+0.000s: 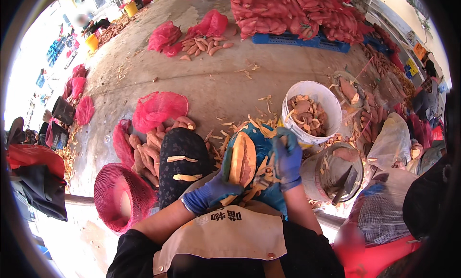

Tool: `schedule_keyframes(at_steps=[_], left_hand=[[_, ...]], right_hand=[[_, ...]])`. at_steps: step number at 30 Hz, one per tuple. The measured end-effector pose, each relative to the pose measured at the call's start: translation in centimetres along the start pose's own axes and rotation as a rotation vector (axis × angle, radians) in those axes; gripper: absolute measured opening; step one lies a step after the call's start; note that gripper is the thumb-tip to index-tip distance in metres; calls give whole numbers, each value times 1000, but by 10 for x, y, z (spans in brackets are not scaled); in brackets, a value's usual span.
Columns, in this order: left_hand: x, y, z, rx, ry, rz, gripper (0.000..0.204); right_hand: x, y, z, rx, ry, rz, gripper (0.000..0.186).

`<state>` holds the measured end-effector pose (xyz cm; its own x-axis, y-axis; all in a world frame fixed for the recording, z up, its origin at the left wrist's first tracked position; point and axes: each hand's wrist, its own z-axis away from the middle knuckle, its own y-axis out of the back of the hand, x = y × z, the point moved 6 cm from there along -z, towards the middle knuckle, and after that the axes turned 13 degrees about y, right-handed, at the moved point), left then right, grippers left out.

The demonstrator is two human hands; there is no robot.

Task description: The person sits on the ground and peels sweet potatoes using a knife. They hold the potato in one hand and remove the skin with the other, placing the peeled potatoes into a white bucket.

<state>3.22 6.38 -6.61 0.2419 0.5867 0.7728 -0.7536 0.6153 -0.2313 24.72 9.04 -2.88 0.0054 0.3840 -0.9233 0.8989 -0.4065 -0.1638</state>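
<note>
left hand (216, 190) grips a part-peeled sweet potato (241, 159), pale orange with one reddish-brown stripe, long axis pointing forward; right hand (288, 160) curled, contents unclear.

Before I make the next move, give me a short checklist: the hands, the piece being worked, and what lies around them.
1. Left hand gripping the sweet potato: ok, the glove wraps its lower left side.
2. Sweet potato bare of skin: not ok, a reddish strip shows between pale peeled areas.
3. Right hand holding a tool: cannot tell, the glove and loose peel obscure it.
4. White bucket open on top: ok, with cut pieces inside.
5. Knife apart from both hands: ok, it lies over the grey bucket.
6. Dark patterned cloth free of peel: not ok, two strips lie on it.
</note>
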Motion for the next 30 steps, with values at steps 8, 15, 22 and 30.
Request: schedule_keyframes(at_steps=[8,15,22,30], left_hand=[[-9,-9,8,-322,-83,662,57],[-13,-12,-16,47,-216,375,61],[-1,-15,-6,296,-322,28,51],[-2,-14,-5,191,-243,57,59]], right_hand=[[-19,-22,23,-85,271,553,17],[-24,-30,10,-51,306,633,17],[-2,-11,-31,218,436,832,17],[38,7,-40,230,286,834,16]])
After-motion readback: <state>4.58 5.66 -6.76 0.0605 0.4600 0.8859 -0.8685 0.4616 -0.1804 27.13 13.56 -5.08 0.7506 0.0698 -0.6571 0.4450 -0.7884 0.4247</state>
